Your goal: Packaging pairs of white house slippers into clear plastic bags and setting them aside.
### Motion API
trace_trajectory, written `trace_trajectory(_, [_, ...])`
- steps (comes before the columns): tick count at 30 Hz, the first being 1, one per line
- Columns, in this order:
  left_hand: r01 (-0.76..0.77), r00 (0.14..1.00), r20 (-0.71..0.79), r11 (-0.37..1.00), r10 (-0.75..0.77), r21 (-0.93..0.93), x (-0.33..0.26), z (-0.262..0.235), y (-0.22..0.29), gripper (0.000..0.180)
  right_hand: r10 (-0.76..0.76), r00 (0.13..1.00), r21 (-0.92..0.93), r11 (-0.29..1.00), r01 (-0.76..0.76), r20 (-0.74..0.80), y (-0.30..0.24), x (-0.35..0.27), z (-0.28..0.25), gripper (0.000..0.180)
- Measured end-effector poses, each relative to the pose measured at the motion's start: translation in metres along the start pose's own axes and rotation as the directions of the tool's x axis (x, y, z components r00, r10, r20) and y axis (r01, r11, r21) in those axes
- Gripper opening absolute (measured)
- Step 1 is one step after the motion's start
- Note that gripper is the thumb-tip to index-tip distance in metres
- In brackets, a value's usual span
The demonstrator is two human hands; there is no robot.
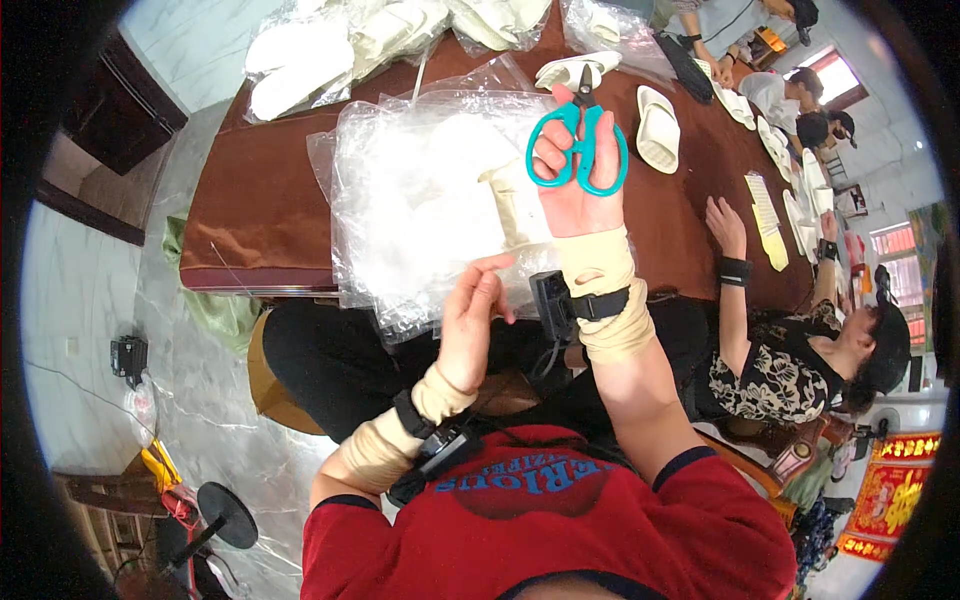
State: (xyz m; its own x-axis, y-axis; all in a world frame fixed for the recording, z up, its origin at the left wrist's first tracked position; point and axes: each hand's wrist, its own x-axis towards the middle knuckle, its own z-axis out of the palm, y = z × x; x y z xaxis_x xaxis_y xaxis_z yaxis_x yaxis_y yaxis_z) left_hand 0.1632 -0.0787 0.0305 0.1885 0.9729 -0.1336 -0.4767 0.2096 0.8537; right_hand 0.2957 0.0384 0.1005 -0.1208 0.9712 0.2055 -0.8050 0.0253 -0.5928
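My right hand (pixel 582 205) is raised over the table, gripping a pair of scissors (pixel 583 150) with teal handles. Its dark, short blades point away from me. Close to the table's near edge is my left hand (pixel 472 312), fingers loosely bent, thumb apart, and nothing visible in it. Beside and beyond it lies a stack of clear plastic bags (pixel 400 215), glaring white in the light, with a beige strip-like shape on its right part. A single white slipper (pixel 657 130) lies to the right of the scissors, and another white slipper (pixel 575 70) is just behind them.
Bagged white slippers (pixel 300 65) are heaped at the far left of the brown-covered table (pixel 255 205). More slippers (pixel 775 145) line the right side, near a yellow comb-like piece (pixel 766 225). A co-worker (pixel 780 370) in a patterned top sits at my right; others work farther off.
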Motion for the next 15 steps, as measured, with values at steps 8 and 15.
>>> trace_trajectory(8, [0.407,0.843,0.388,0.914,-0.372,-0.008,-0.005,0.014,-0.03,0.029,-0.053,0.995,-0.102,0.994,0.045,-0.081,0.0,-0.016,-0.018,0.042])
trace_trajectory(15, [0.298,0.895,0.301,0.944,-0.329,0.144,-0.021,0.029,-0.035,0.029,-0.34,0.94,-0.876,0.458,0.151,-0.016,-0.002,-0.037,-0.023,0.036])
